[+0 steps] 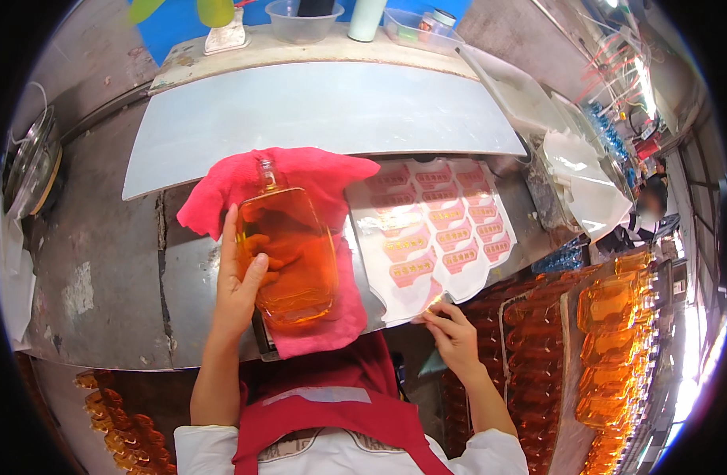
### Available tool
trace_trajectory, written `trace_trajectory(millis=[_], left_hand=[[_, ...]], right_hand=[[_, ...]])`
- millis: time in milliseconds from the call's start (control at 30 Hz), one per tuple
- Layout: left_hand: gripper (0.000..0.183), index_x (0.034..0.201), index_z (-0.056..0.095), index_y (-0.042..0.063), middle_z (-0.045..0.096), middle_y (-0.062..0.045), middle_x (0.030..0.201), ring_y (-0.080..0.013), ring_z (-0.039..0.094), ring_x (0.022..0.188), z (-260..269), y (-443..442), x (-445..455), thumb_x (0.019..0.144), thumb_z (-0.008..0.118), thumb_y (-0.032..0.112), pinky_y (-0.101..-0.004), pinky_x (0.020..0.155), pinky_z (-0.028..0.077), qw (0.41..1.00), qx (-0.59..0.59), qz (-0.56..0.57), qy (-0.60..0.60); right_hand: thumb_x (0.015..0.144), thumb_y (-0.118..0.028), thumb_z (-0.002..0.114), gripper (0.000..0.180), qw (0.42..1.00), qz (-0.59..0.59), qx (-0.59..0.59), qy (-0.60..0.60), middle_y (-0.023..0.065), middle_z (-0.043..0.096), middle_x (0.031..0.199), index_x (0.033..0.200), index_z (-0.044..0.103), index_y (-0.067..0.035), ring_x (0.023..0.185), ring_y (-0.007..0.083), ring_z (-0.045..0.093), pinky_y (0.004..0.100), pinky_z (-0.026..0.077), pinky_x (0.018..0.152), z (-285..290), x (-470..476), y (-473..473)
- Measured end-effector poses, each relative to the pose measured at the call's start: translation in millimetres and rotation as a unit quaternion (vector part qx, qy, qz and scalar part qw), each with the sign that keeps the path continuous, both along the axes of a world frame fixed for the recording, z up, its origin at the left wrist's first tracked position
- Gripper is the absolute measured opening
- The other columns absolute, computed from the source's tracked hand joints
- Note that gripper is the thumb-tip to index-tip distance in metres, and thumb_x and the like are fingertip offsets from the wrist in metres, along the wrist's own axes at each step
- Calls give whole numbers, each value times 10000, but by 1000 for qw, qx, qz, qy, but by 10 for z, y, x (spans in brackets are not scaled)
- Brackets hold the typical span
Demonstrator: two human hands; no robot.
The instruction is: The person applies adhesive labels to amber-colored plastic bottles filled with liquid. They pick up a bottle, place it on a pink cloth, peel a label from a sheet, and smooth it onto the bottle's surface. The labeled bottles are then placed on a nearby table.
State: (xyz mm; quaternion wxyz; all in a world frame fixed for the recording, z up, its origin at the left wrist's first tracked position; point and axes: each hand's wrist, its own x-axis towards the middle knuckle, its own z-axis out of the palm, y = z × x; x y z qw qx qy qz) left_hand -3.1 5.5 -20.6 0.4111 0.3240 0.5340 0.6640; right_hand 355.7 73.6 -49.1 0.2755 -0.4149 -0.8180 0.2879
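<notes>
My left hand grips the left side of a flat, amber-coloured glass bottle with a clear neck. Its thumb lies over the front, and the fingers show through the glass. Beneath the bottle is a bright pink cloth spread over a padded rest at the table edge. To the right lies a sheet of pink-and-gold labels bearing writing. At the sheet's lower edge, the fingertips of my right hand pinch the end of a label, whose upper part seems to remain on the backing.
A pale board crosses the metal table behind the cloth. Plastic tubs and a light green bottle stand farther back. Rows of amber bottles fill the lower right; more amber bottles are lower left. A person is far right.
</notes>
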Motion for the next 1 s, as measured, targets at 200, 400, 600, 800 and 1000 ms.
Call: trace_trajectory(millis=[200,400,600,800,1000], left_hand=[[749,1506,177,48,260,-109,1516,-215,310,1369,-30,73,-111,876,581,18,-335,1105,284,997,63,-9,34],[741,1487,229,75,285,-98,1483,-221,345,1328,-92,86,-246,850,601,14,-357,1056,354,994,82,-44,-60],[441,1314,407,95,497,-66,1205,-177,529,1095,82,200,-260,920,602,122,-331,891,469,969,50,-5,-242],[407,1202,389,56,544,-103,1105,-165,593,1027,81,399,-194,882,638,16,-297,855,494,996,57,63,-23],[405,1201,384,49,539,-105,1096,-169,593,1015,73,397,-198,879,624,5,-307,835,506,996,51,58,31]], right_hand=[[943,-176,566,258,880,-124,-443,121,111,716,939,1010,696,37,393,53,443,183,339,386,876,-309,293],[872,-27,594,291,866,42,-417,274,125,710,963,1159,636,-8,393,46,410,190,330,383,1442,-1623,700],[840,59,615,219,885,389,-207,148,116,704,1059,1034,700,4,967,169,677,275,531,819,1092,-2239,818],[740,5,688,347,906,423,-12,21,21,678,1147,1045,727,-156,807,190,699,247,555,625,801,-2177,870],[754,-76,732,310,904,425,42,9,-6,679,1148,1046,732,-180,751,166,697,243,537,574,790,-2107,836]])
